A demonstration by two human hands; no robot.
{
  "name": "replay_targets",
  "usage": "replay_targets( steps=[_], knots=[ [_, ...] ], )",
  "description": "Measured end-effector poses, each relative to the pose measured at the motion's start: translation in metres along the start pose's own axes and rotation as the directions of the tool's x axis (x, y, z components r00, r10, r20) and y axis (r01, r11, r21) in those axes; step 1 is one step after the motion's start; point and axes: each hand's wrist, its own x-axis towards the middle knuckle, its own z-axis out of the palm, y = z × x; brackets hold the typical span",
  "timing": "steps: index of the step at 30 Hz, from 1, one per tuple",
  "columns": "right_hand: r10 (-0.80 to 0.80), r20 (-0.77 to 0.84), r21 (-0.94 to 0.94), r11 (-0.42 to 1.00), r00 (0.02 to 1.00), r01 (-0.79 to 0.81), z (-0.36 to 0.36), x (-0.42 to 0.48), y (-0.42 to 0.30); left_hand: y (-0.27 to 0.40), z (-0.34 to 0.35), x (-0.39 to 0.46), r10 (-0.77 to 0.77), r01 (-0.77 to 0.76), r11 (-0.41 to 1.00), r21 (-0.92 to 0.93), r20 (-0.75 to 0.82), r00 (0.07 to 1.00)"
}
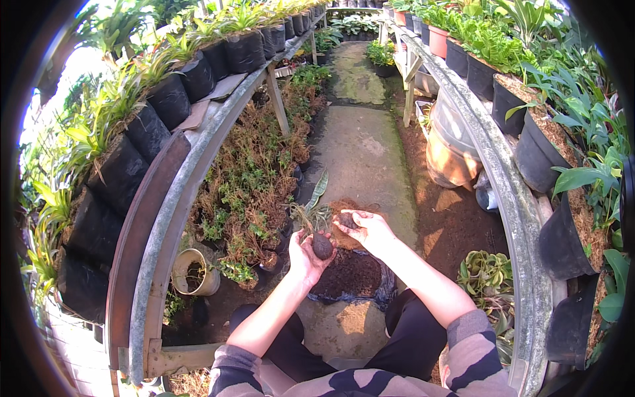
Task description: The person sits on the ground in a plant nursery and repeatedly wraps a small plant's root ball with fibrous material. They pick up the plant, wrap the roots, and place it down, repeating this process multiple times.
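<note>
My left hand (308, 258) cups a round ball of dark soil (322, 246), palm up, with its fingers curled around the ball. Just to the right and a little higher, my right hand (364, 229) pinches a smaller lump of dark soil (346, 221) between thumb and fingers. The two hands are apart. Beyond them on the path lie a cut variegated leaf (317, 191), some thin grassy leaves (317, 216) and a pile of brown fibre (347, 204). Below the hands, between my knees, dark potting soil (349, 278) sits in an open black plastic bag (388, 283).
A concrete path (359, 149) runs ahead between two raised benches of potted plants. Small plants in black bags (238, 198) crowd the left side. A tipped white pot (196, 272) stands at lower left. Large tubs (449, 149) stand under the right bench rail (476, 129).
</note>
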Motion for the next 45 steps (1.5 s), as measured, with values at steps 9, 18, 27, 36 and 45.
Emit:
replay_targets(
  steps=[9, 18, 27, 36, 45],
  knots=[
    [-0.033, -0.069, -0.144, 0.989, 0.997, 0.023, 0.007, -0.005, 0.001, -0.001, 0.003, -0.002, 0.017, -0.018, 0.999, 0.035, 0.034, 0.999],
    [-0.019, -0.049, -0.071, 0.997, 0.999, 0.015, 0.0, -0.002, 0.003, -0.003, 0.005, -0.002, 0.048, -0.053, 0.998, 0.043, 0.103, 0.993],
    [-0.111, -0.201, -0.26, 0.964, 0.973, 0.056, -0.005, 0.001, -0.002, -0.007, 0.002, 0.002, 0.087, -0.103, 0.991, 0.083, 0.179, 0.98],
    [-0.071, -0.079, -0.116, 0.991, 0.994, 0.061, -0.006, 0.003, -0.004, -0.006, 0.002, 0.002, 0.042, -0.051, 0.998, 0.047, 0.168, 0.985],
    [-0.147, -0.215, -0.326, 0.943, 0.966, 0.071, -0.004, -0.001, -0.006, -0.004, 0.003, 0.001, 0.054, -0.068, 0.995, 0.074, 0.172, 0.984]
  ],
)
